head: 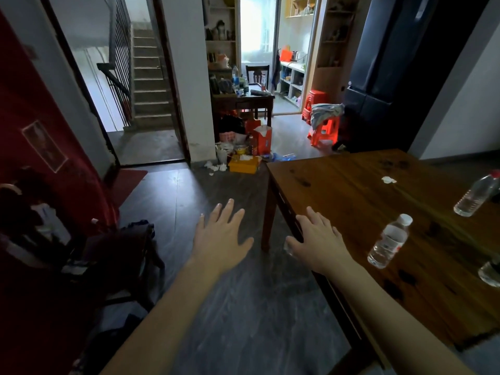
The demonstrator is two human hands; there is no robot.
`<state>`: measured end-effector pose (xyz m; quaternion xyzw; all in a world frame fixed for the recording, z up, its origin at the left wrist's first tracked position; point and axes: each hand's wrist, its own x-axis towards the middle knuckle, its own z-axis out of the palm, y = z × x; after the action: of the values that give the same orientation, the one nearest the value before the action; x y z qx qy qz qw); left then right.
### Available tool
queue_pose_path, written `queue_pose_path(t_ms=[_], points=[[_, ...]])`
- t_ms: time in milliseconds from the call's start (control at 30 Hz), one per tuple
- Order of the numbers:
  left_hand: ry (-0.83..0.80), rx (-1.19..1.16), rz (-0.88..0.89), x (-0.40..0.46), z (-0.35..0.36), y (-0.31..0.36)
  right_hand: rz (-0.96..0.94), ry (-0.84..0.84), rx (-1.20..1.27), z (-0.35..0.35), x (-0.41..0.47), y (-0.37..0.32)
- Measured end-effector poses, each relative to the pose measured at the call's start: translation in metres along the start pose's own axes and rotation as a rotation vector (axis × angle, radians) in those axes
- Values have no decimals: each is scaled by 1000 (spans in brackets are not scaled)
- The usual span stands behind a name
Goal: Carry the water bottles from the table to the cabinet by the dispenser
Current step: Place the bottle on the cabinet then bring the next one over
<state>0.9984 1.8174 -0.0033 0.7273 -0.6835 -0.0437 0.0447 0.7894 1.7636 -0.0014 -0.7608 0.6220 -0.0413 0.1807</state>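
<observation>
A clear water bottle with a white cap [389, 241] stands on the brown wooden table [351, 185] at the right. Farther right stands a second clear bottle with a red cap [476, 195]. A third bottle [490, 272] is cut off by the right edge. My left hand [220, 236] hangs open over the grey floor, left of the table, holding nothing. My right hand [318, 240] is spread open over the table's left edge, a short way left of the white-capped bottle. No cabinet or dispenser can be made out.
A crumpled white scrap [388, 180] lies on the table. A dark chair [119, 255] piled with things stands at the left by a red door [35, 147]. Boxes and litter [243, 155] lie on the floor ahead, near a small cluttered table [243, 100] and red stools [323, 128].
</observation>
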Motion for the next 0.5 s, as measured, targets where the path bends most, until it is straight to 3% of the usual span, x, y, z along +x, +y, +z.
queue_pose_path(t_ms=[233, 500], points=[[-7, -3, -12, 123, -4, -28, 55, 50, 27, -3, 112, 3], [-38, 31, 117, 265, -11, 1, 136, 104, 50, -35, 228, 13]])
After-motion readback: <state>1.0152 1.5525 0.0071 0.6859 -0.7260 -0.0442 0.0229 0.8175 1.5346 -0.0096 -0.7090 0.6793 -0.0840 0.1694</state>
